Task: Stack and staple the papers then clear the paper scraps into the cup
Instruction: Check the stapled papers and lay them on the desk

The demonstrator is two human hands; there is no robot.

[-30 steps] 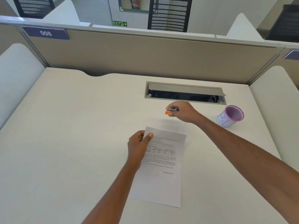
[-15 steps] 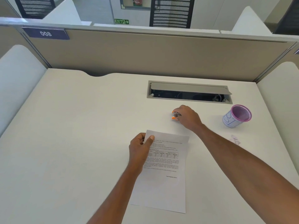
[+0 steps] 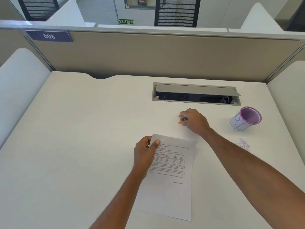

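Observation:
A stack of printed white papers (image 3: 171,177) lies on the desk in front of me. My left hand (image 3: 146,154) pinches its top left corner, thumb on top. Beyond the papers, my right hand (image 3: 195,121) is closed around a small orange and metal stapler (image 3: 181,119), whose front end pokes out to the left of my fingers. A purple mesh cup (image 3: 245,119) with a white paper label stands at the right. Small crumpled paper scraps (image 3: 244,144) lie on the desk just below the cup.
A grey cable tray (image 3: 195,95) with its lid ajar is sunk into the white desk (image 3: 74,138) behind the stapler. Beige partition walls (image 3: 165,53) close the desk at the back and sides.
My right hand with the stapler has drawn slightly nearer to the papers. The view has shifted, so the paper scraps near the cup have come into sight. The left hand keeps its hold.

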